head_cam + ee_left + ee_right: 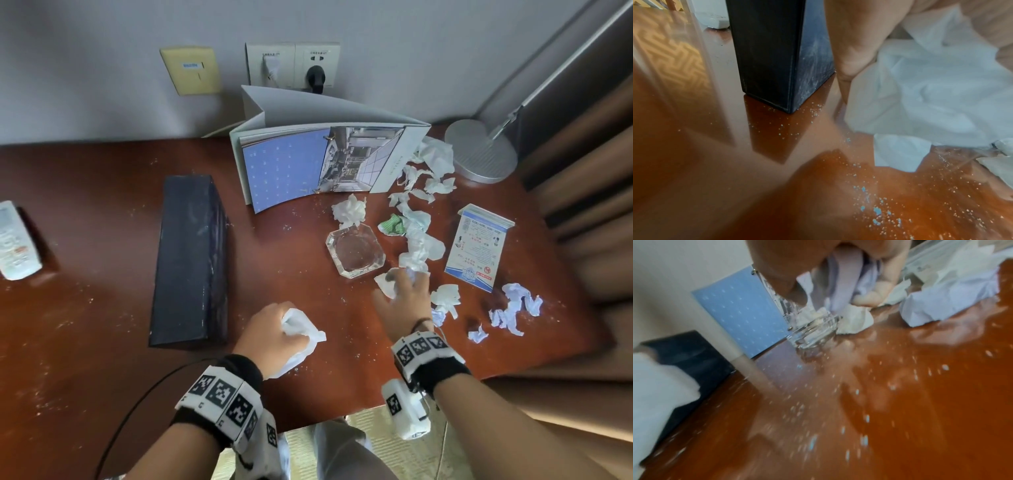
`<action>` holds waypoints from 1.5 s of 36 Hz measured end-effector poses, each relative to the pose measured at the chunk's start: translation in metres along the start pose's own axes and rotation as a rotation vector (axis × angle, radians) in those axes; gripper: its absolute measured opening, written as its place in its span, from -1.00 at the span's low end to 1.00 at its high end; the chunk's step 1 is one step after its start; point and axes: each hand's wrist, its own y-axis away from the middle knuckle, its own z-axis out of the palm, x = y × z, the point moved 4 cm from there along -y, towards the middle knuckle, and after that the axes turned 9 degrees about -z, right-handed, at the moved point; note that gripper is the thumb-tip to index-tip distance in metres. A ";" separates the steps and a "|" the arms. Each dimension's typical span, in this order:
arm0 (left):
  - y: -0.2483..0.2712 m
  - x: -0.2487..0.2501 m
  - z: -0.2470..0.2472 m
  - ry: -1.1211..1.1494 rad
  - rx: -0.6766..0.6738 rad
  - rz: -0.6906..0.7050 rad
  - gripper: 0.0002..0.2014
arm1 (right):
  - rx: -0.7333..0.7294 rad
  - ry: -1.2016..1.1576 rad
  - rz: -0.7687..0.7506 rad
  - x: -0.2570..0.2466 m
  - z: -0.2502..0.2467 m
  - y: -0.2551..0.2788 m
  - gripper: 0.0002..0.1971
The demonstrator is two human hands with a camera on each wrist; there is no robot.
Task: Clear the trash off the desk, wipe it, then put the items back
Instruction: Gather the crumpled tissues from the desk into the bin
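Your right hand (406, 291) grips crumpled paper (840, 288), your left hand (270, 329) clutches a tissue wad (301, 334); scraps beyond remain, wiping not begun.

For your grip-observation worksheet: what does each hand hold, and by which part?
The left hand grips a bunched white tissue wad around its middle. The right hand closes on crumpled paper scraps beside the glass ashtray; which part is hidden.

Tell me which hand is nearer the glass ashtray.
Right. The right hand reaches into crumpled paper just beside the glass ashtray; the left hand, gripping a white tissue, sits farther off, toward the desk's front edge.
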 end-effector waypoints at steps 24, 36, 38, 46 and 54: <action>0.023 -0.001 -0.015 -0.070 0.057 0.083 -0.77 | -0.114 0.020 0.034 -0.010 0.007 -0.009 -0.82; 0.077 -0.012 -0.044 0.177 0.265 0.062 -0.79 | -0.202 -0.646 -0.329 -0.086 0.009 0.065 -0.94; 0.095 -0.017 -0.049 0.258 0.311 0.050 -0.86 | -0.309 -0.721 -0.364 -0.095 0.014 0.073 -0.96; 0.179 -0.054 -0.051 0.376 0.476 -0.045 -0.95 | -0.435 -0.653 -0.556 -0.133 0.030 0.125 -0.91; 0.241 -0.120 -0.085 0.414 0.712 -0.134 -0.91 | -0.536 -0.648 -0.735 -0.197 0.054 0.184 -0.92</action>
